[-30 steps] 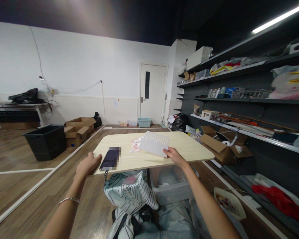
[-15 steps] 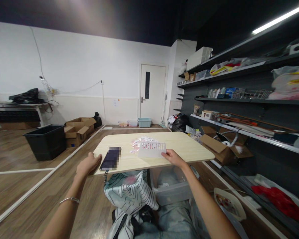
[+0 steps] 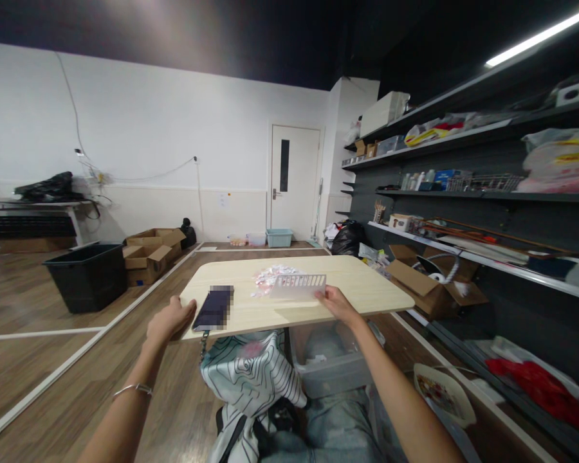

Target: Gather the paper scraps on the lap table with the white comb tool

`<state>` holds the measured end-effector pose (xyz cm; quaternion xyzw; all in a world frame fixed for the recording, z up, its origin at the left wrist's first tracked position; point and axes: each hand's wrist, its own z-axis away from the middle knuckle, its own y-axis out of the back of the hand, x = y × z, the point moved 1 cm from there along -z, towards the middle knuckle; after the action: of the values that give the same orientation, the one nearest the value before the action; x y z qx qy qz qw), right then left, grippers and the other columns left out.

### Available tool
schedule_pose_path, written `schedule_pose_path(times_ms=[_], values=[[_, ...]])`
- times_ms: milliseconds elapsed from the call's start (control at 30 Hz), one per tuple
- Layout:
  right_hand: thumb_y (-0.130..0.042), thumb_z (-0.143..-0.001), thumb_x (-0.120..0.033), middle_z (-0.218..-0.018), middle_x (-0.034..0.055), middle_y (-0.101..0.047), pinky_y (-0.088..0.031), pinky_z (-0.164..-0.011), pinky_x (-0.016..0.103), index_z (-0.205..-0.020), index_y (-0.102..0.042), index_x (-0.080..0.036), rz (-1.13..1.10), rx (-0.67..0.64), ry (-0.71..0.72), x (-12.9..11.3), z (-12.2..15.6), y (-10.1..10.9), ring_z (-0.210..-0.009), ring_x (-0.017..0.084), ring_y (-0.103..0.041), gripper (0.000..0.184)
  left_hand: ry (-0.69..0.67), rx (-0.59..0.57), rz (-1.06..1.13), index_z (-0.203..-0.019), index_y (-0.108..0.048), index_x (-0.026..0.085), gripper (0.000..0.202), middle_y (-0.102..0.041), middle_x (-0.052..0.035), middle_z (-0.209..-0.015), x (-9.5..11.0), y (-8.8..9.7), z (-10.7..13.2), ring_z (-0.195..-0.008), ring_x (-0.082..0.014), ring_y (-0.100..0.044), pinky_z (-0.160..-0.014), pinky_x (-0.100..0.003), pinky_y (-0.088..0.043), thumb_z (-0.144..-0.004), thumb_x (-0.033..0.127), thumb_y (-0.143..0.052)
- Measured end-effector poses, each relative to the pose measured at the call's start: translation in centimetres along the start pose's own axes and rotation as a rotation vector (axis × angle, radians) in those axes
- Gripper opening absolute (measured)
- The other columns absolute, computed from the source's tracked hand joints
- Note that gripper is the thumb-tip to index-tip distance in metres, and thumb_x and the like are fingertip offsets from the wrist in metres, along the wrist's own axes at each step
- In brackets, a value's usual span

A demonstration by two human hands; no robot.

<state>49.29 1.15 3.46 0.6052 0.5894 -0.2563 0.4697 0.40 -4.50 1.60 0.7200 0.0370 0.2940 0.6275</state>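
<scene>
My right hand (image 3: 335, 302) grips the near right corner of a small white slotted basket (image 3: 296, 287) held just above the pale wooden table (image 3: 367, 286). Behind the basket lies a heap of small pink and white pieces (image 3: 270, 275). My left hand (image 3: 170, 319) rests closed on the table's near left edge, beside a dark phone (image 3: 214, 308) lying flat. A bracelet sits on my left wrist.
A black bin (image 3: 89, 275) and open cardboard boxes (image 3: 149, 254) stand on the floor at left. Dark shelves (image 3: 463, 193) full of goods line the right wall. A clear tub (image 3: 325, 360) sits under the table, a striped bag (image 3: 251, 379) in my lap.
The basket was tilted up with its bottom toward me, then came down level close to the table. My left hand stayed on the table edge.
</scene>
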Motion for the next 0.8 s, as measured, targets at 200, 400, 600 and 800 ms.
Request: schedule_pose_path(times_ms=[200, 400, 600, 800], values=[[-0.083, -0.079, -0.037, -0.102, 0.0088, -0.078, -0.067, -0.078, 0.037, -0.105, -0.067, -0.02, -0.35, 0.343, -0.174, 1.1, -0.4, 0.6, -0.077, 0.021, -0.076, 0.034, 0.01, 0.007, -0.001, -0.142, -0.054, 0.009, 0.082, -0.07, -0.0297, -0.127, 0.3, 0.3, 0.4, -0.112, -0.0451, -0.069, -0.09, -0.053, -0.053, -0.093, 0.069, -0.027], [-0.079, -0.081, -0.022, -0.091, 0.0061, -0.076, -0.065, -0.059, 0.028, -0.101, -0.066, -0.017, -0.328, 0.33, -0.239, 0.7, -0.3, 0.3, -0.058, 0.015, -0.07, 0.024, 0.008, -0.013, -0.002, -0.144, -0.051, 0.007, 0.083, -0.067, -0.0309, -0.132, 0.2, 0.2, 0.3, -0.116, -0.0459, -0.068, -0.091, -0.053, -0.052, -0.094, 0.068, -0.025], [-0.078, -0.077, -0.025, -0.082, 0.0041, -0.074, -0.062, -0.056, 0.027, -0.095, -0.07, -0.016, -0.235, 0.251, -0.216, 0.2, -0.1, -0.1, -0.056, 0.015, -0.068, 0.022, -0.016, 0.022, 0.007, -0.14, -0.054, 0.005, 0.083, -0.069, -0.0315, -0.127, -0.1, -0.1, -0.1, -0.11, -0.0465, -0.069, -0.087, -0.053, -0.052, -0.094, 0.068, -0.026], [-0.083, -0.071, -0.048, -0.067, 0.003, -0.068, -0.062, -0.063, 0.031, -0.082, -0.07, -0.017, -0.094, 0.156, -0.126, 0.0, 0.1, 0.0, -0.063, 0.018, -0.067, 0.036, -0.014, 0.046, 0.014, -0.138, -0.057, 0.007, 0.081, -0.072, -0.0298, -0.121, -0.2, -0.2, -0.2, -0.106, -0.0454, -0.071, -0.086, -0.051, -0.053, -0.093, 0.068, -0.03]])
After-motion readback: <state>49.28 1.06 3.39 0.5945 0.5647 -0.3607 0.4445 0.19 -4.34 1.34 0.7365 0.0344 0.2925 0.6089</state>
